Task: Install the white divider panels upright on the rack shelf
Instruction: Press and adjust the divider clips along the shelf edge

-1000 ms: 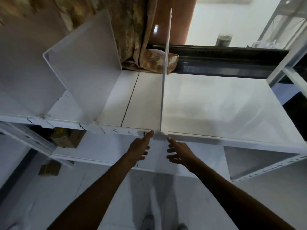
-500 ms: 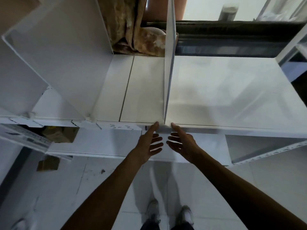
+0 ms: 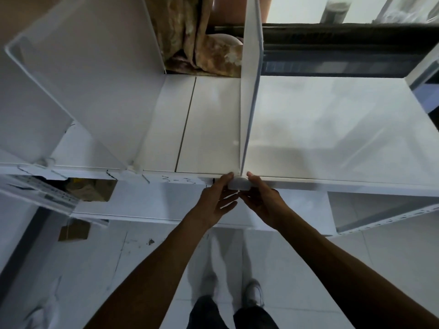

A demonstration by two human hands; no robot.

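Both hands have closed in on the foot of the middle panel [image 3: 249,91] over the last second: a moment ago they hovered spread just below the shelf [image 3: 320,129] edge, and now my left hand [image 3: 215,203] and right hand [image 3: 263,200] pinch a small white clip [image 3: 238,182] between their fingertips, right at the front lip where the panel's lower corner meets the shelf. Neither hand is a fist; the thumbs and forefingers press the clip from either side while the other fingers stay loosely splayed beneath. I read that as the shift from lining the panel up to fixing its base, so this divider is close to done, though I cannot tell whether the clip has seated.

Directly above my fingertips the panel stands upright, running from the front lip to the back of the shelf. To the left, well apart, a second panel [image 3: 90,79] is already standing, its foot at the front edge beside the handwritten mark [image 3: 178,180]. Right of my hands the shelf is bare, so I judge more dividers may follow there.
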